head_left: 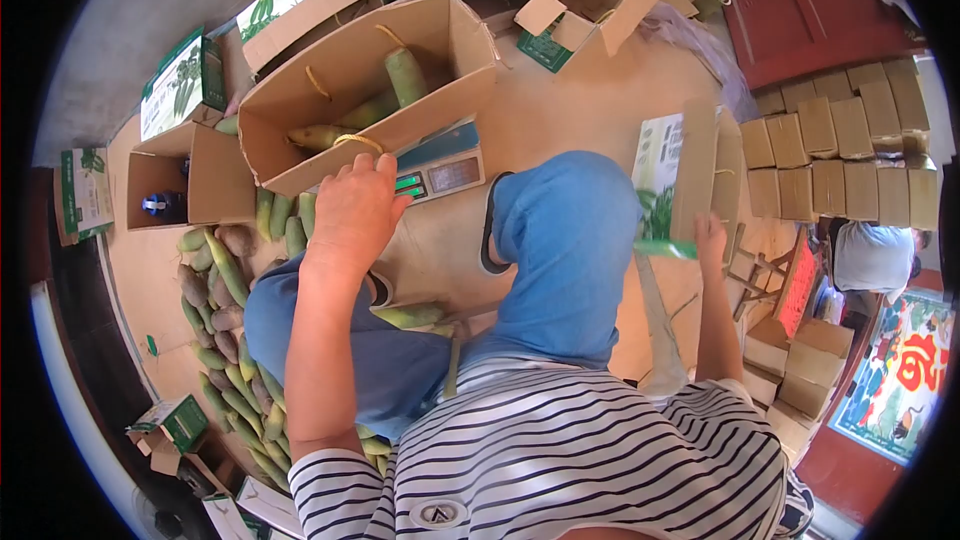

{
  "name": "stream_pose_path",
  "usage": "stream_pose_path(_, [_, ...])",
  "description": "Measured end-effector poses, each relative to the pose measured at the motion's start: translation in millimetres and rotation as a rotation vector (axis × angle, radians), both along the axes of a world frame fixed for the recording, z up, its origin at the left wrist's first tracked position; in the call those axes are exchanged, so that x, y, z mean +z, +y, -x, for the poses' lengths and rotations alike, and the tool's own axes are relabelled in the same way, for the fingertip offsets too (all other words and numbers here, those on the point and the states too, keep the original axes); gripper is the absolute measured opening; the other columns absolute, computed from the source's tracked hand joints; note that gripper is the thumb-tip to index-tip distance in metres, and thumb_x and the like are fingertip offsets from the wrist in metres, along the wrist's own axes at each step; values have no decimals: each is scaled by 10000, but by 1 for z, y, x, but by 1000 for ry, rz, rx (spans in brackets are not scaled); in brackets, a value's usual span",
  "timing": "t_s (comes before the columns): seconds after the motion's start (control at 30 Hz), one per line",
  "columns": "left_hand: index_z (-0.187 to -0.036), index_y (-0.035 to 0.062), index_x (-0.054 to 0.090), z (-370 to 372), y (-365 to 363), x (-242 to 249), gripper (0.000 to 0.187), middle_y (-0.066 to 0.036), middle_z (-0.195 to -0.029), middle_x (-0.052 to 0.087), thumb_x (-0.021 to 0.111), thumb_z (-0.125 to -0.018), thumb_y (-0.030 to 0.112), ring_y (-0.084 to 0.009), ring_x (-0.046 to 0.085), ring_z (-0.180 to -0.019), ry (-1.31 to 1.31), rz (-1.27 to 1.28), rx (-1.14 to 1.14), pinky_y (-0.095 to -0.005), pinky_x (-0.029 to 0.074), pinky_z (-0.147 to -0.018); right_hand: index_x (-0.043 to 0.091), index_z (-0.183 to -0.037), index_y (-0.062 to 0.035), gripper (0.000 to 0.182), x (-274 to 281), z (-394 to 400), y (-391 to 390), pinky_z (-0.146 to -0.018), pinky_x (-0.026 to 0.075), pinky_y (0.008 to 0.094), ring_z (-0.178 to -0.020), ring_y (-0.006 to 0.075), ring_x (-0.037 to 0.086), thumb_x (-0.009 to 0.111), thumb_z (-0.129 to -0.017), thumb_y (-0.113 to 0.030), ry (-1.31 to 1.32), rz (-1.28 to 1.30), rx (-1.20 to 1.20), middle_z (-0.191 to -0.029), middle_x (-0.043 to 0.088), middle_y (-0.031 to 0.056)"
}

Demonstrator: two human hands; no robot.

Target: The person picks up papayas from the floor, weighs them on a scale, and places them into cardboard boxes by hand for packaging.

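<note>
My left hand [355, 205] is closed at the near wall of a large open carton [365, 50], right by its yellow rope handle [358, 141]. Several long green vegetables [405, 77] lie inside that carton. A digital scale [445, 178] with green displays shows beside the carton's near wall, partly covered by my hand. On the other side of my knees, my right hand [710, 237] grips the lower edge of a printed white and green carton [660, 175], which looks slightly blurred. That hand's fingers are partly hidden.
A pile of green and brownish long vegetables [235, 340] covers the floor at left. A smaller carton [222, 175] and an open carton [590, 5] stand around. Stacked brown boxes [830, 140] line the right, where another person [872, 255] is bent over.
</note>
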State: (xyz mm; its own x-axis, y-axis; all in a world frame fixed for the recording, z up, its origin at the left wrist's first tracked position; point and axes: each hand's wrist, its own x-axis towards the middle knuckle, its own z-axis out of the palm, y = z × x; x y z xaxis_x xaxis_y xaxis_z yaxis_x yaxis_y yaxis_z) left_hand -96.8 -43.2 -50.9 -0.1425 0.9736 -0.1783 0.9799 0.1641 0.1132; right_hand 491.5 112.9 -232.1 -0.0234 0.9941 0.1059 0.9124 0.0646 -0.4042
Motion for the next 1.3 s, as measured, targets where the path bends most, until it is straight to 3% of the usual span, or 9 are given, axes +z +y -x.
stream_pose_path(0.13, [-1034, 33, 537, 2, -5, 3, 366, -136, -938, 586, 684, -765, 234, -309, 596, -887, -8, 35, 58, -399, 479, -740, 597, -871, 19, 282, 27, 72, 114, -635, 446, 345, -658, 191, 569, 569, -863, -261, 260, -205, -5, -731, 625, 132])
stream_pose_path(0.4, [-1023, 39, 536, 12, -11, -5, 355, -124, -927, 585, 688, -757, 219, -305, 590, -905, -25, -4, 113, -400, 468, -753, 553, -1159, -50, 386, -12, 186, 267, -847, 458, 419, -977, 353, 608, 564, -822, -237, -24, -96, -101, -1014, 636, 213])
stream_pose_path(0.57, [-994, 40, 526, 10, -10, -2, 341, -122, -912, 578, 688, -761, 228, -294, 590, -912, -57, -25, 101, -401, 467, -746, 480, -1256, -61, 479, -32, 253, 227, -900, 438, 402, -1068, 342, 561, 603, -812, -195, -41, 104, 288, -1173, 556, 213])
stream_pose_path(0.63, [-976, 40, 522, 6, -10, 0, 332, -122, -908, 575, 688, -762, 231, -292, 590, -916, -57, -8, 85, -401, 468, -745, 484, -1257, -38, 488, -18, 261, 209, -885, 444, 369, -1035, 310, 577, 618, -811, -185, -171, 3, 335, -1138, 573, 199])
stream_pose_path(0.77, [-961, 42, 520, 1, -12, 2, 321, -122, -909, 576, 688, -762, 229, -292, 595, -909, -60, -34, 48, -399, 469, -747, 509, -1242, -59, 450, 55, 283, 189, -851, 461, 375, -986, 303, 588, 613, -836, -223, -138, 97, 505, -1142, 575, 184])
stream_pose_path(0.9, [-963, 47, 536, -8, -11, -5, 304, -120, -923, 585, 679, -763, 227, -286, 604, -900, -52, -82, 21, -402, 471, -753, 534, -1188, -31, 373, 186, 381, 93, -810, 467, 351, -942, 271, 594, 582, -863, -210, 104, 237, 860, -1081, 604, 155])
stream_pose_path(1.0, [-969, 51, 570, -19, -5, -10, 268, -115, -942, 600, 656, -767, 204, -271, 612, -900, -75, -89, 31, -407, 469, -764, 535, -1176, -40, 356, 225, 451, 31, -839, 454, 364, -979, 296, 576, 567, -870, -219, -2, 16, 1136, -1104, 597, 141])
stream_pose_path(1.17, [-933, 71, 654, -34, 3, -8, 188, -98, -950, 617, 612, -761, 135, -235, 612, -925, -34, -15, -23, -360, 445, -718, 520, -1193, -49, 385, 183, 539, -18, -874, 440, 399, -1058, 314, 532, 573, -860, -235, -24, -141, 1391, -1135, 569, 141])
stream_pose_path(1.3, [-837, 97, 694, -44, 13, -6, 151, -88, -895, 666, 636, -698, 105, -232, 637, -832, -132, -150, -55, -349, 458, -631, 455, -1258, -53, 528, 85, 557, 17, -835, 465, 423, -992, 335, 573, 649, -799, -227, -522, 94, 1388, -1068, 604, 168])
